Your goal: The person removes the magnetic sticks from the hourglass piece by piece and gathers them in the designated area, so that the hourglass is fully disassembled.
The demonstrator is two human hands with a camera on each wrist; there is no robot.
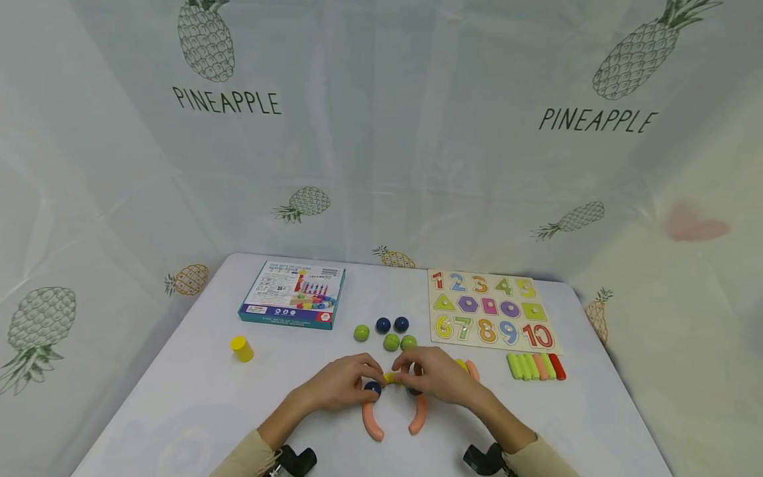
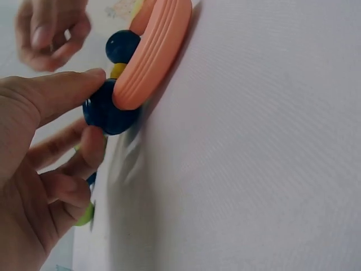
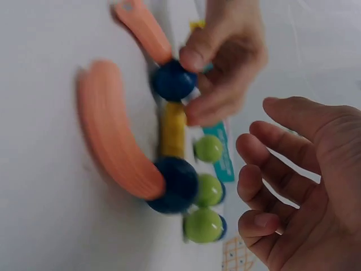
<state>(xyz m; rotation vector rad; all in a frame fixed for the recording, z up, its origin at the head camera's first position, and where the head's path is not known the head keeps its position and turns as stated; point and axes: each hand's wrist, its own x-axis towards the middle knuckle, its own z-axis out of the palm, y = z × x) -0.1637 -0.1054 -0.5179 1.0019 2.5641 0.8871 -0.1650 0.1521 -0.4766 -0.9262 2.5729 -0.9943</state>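
Note:
Two dark blue balls are joined by a short yellow rod (image 3: 173, 130), and a salmon curved piece runs toward me from each ball. My left hand (image 1: 346, 384) pinches the left blue ball (image 2: 110, 110) between thumb and fingers. The left curved piece (image 1: 372, 423) and right curved piece (image 1: 418, 416) lie on the table. My right hand (image 3: 310, 180) is beside the right blue ball (image 3: 175, 186), fingers loosely bent with a gap to it in the right wrist view. From the head, that hand (image 1: 438, 376) partly covers this ball.
Beyond the hands sit green balls (image 1: 391, 342) and blue balls (image 1: 401, 324). A toy box (image 1: 292, 295) and yellow cylinder (image 1: 241, 348) are at left. A number board (image 1: 491, 310) and several coloured sticks (image 1: 527, 367) are at right. More yellow and salmon pieces (image 1: 473, 370) show behind my right hand.

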